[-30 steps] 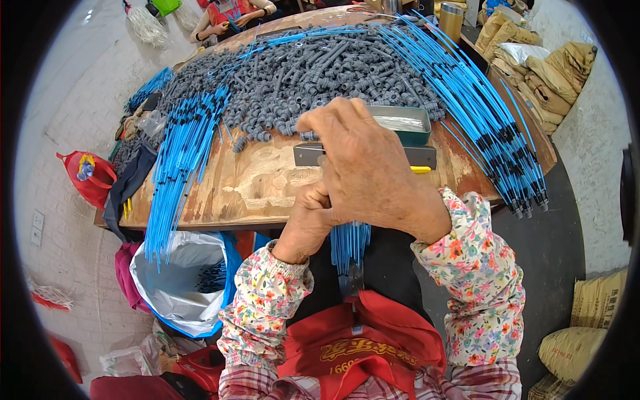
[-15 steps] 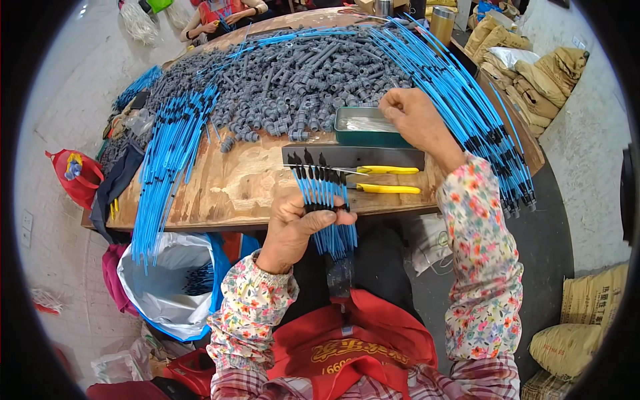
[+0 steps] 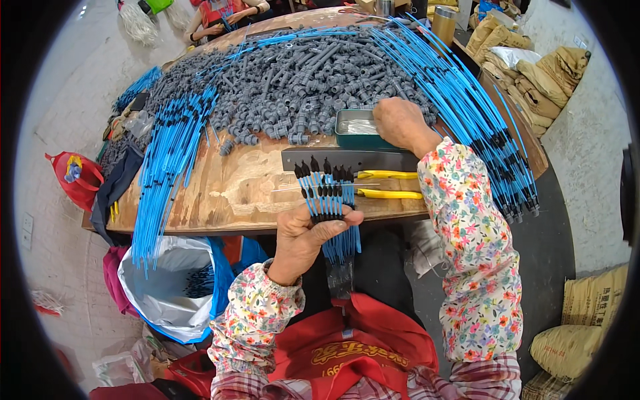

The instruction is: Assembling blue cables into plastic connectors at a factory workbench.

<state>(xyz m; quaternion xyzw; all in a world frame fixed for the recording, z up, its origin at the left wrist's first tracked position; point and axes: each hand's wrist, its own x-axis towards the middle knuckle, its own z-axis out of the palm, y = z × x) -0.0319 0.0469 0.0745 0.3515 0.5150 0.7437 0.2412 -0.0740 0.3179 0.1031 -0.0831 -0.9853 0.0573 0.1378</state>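
My left hand (image 3: 303, 239) is closed around a bundle of thin blue tubes (image 3: 330, 205) with black ends and black sleeves, held upright above the table's front edge. A thin, straight metal wire (image 3: 285, 191) crosses the bundle sideways below the black ends. Over the right end of a small dark green tin (image 3: 363, 140), my right hand (image 3: 402, 125) has its fingers curled together and pointing down. What the fingertips hold, if anything, is hidden. Several thin metal wires (image 3: 359, 127) lie in the tin. Just right of the bundle are the yellow handles of a pliers-like tool (image 3: 390, 195).
A dark flat bar (image 3: 387, 160) lies before the tin. Grey plastic fittings (image 3: 287, 87) are heaped behind, with blue tubes at left (image 3: 170, 160) and right (image 3: 460, 100). A lined blue bag (image 3: 217, 280) stands lower left. Another person (image 3: 223, 17) sits across the table.
My right hand has lowered and moved slightly left onto the tin, its fingers dropping out of sight. The left hand and bundle have shifted slightly right and down.
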